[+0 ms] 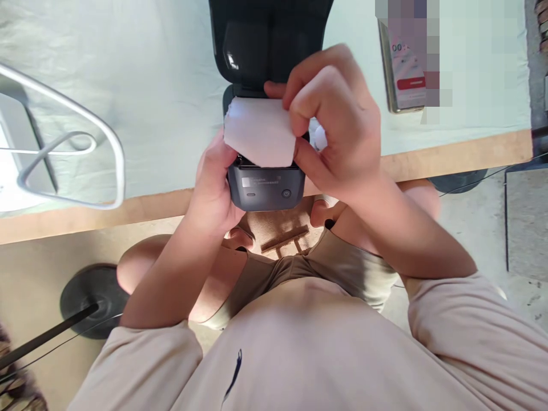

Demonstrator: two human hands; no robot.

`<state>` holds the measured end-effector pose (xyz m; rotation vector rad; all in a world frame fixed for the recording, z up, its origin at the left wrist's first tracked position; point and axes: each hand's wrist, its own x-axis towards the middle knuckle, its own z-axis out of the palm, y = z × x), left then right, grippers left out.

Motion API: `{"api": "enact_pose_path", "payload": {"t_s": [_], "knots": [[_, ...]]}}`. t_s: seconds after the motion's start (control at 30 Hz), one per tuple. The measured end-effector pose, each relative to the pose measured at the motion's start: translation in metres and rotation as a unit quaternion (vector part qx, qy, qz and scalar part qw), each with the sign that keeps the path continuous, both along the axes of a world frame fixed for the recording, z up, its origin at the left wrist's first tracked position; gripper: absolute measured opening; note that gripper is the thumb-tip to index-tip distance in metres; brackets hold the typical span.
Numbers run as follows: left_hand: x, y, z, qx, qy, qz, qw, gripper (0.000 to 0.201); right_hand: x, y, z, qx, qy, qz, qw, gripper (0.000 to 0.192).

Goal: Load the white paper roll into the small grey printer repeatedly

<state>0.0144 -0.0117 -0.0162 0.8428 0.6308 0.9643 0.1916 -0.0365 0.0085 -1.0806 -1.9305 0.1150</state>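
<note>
The person sits at the edge of a table (449, 157), holding a small dark printer (265, 185) just over its near edge, above the lap. The printer's lid (265, 40) is swung open and stands up away from the body, lying back over the tabletop. The left hand (214, 188) is wrapped around the printer's left side, fingers closed on its body from beneath and thumb up along the edge. The right hand (334, 125) comes over from the right and pinches a strip of white paper (259, 131) between thumb and curled fingers; the paper bends out of the open compartment and drapes across the top of the printer, hiding what is inside. A bit of white shows behind the right hand's knuckles, too covered to make out.

Around this, the table wears a pale green cloth (162, 85). To the left a white wire frame (68, 142) rests on the cloth, well apart from the printer. To the right, beyond the right hand, a phone (402, 74) lies flat with its screen lit, partly blurred. Under the table, a round black base (92, 297) with a dark rod sits on the floor near the left knee, and another dark base (458, 181) peeks out below the table edge on the right.
</note>
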Motion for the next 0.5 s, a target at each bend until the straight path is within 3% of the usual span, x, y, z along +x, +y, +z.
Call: {"api": "enact_pose_path", "payload": {"t_s": [0.1, 0.2, 0.33, 0.43, 0.5], "knots": [[-0.001, 0.000, -0.001, -0.003, 0.011, 0.008, 1.000, 0.024, -0.001, -0.004, 0.002, -0.009, -0.095, -0.074, 0.993, 0.007], [-0.002, -0.004, 0.004, -0.029, 0.002, 0.009, 1.000, 0.025, -0.003, -0.009, 0.005, 0.015, -0.099, -0.115, 0.988, 0.011], [-0.003, -0.005, 0.010, -0.061, -0.016, -0.001, 0.998, 0.031, 0.000, -0.013, 0.004, 0.070, -0.105, -0.052, 0.991, 0.014], [-0.005, -0.006, 0.009, -0.056, -0.024, -0.016, 0.998, 0.023, 0.005, -0.014, 0.007, 0.050, -0.118, 0.010, 0.992, 0.016], [-0.007, -0.007, 0.008, -0.046, -0.017, -0.011, 0.999, 0.019, 0.009, -0.013, 0.013, -0.010, -0.075, 0.017, 0.997, 0.026]]}}
